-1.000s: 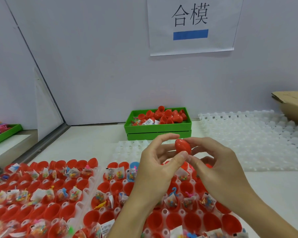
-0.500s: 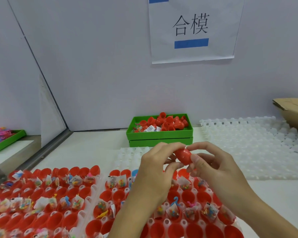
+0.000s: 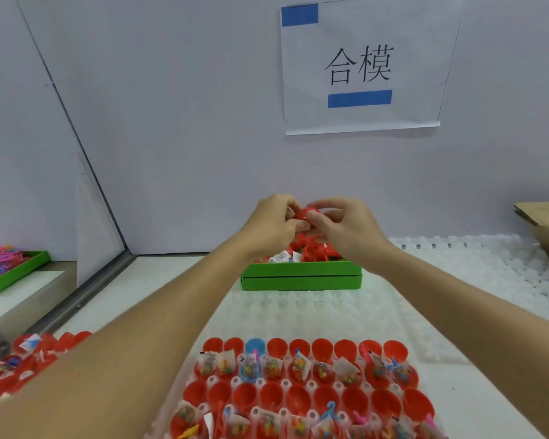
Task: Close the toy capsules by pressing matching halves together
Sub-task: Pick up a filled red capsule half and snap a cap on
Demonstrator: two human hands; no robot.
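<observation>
A red toy capsule [image 3: 305, 213] is held in the air above the green box [image 3: 301, 275], pinched from both sides. My left hand [image 3: 271, 221] grips its left side and my right hand [image 3: 343, 224] grips its right side, fingers curled around it so most of it is hidden. The green box holds loose red capsule halves [image 3: 311, 250]. Below, near me, a white tray [image 3: 298, 388] carries rows of open red halves, many with small bagged toys inside, and one blue half [image 3: 255, 346].
A second tray of open red halves [image 3: 29, 359] lies at the lower left. White empty egg-style trays [image 3: 476, 274] spread to the right and under the green box. A cardboard box [image 3: 545, 226] stands at the far right. Another green tray with pink toys [image 3: 7, 267] sits far left.
Both hands have carried the red capsule away from me and upward, from above the near tray to above the green box. The camera has tilted up.
</observation>
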